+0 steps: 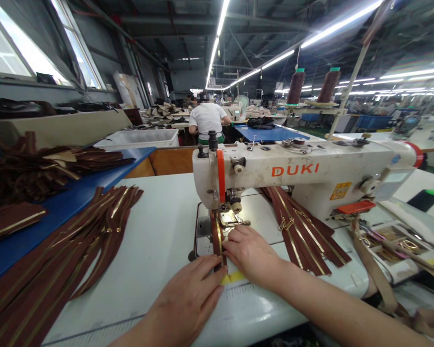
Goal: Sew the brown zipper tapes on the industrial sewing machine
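A brown zipper (219, 236) with gold teeth lies under the needle area of a white sewing machine (253, 166). My left hand (191, 294) is closed on the zipper's near end, its fingertips pressed together over the tape. Just beyond it, my right hand (248, 253) grips the zipper's right edge close to the presser foot, fingers curled. Parts of the tape are hidden beneath both hands. Right of the needle, several brown zippers (304, 231) with gold sliders are spread under the machine arm. More long brown zippers (90, 236) drape over the table's left side.
A blue surface (130, 166) at left carries a heap of brown zippers (29, 168). Thread cones (295, 87) stand on a rack behind the machine. At right sits a tray (394, 250) of small metal parts. A person in a white shirt (207, 119) sits ahead.
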Demonstrator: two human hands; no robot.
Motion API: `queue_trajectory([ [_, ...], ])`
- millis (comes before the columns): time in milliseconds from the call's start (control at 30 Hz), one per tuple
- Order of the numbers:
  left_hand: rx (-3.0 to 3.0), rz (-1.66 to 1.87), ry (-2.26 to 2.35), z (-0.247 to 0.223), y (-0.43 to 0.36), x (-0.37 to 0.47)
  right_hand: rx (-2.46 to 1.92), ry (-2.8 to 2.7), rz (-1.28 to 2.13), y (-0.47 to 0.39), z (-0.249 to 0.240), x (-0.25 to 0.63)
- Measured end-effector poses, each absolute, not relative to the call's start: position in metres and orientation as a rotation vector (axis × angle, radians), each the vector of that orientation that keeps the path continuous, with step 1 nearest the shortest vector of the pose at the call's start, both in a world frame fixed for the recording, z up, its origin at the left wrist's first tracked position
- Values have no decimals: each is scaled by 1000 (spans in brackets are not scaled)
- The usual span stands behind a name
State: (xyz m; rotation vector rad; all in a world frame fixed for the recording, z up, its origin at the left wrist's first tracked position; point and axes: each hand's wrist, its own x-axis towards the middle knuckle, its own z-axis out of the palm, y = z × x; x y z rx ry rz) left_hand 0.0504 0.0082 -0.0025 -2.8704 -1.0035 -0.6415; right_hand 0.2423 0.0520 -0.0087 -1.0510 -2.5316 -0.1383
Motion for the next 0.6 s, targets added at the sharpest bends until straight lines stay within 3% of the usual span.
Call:
queue_trajectory([
  [600, -2821, -602, -1089, -7, 59, 54, -1038, -2597, -227, 88, -6, 240],
])
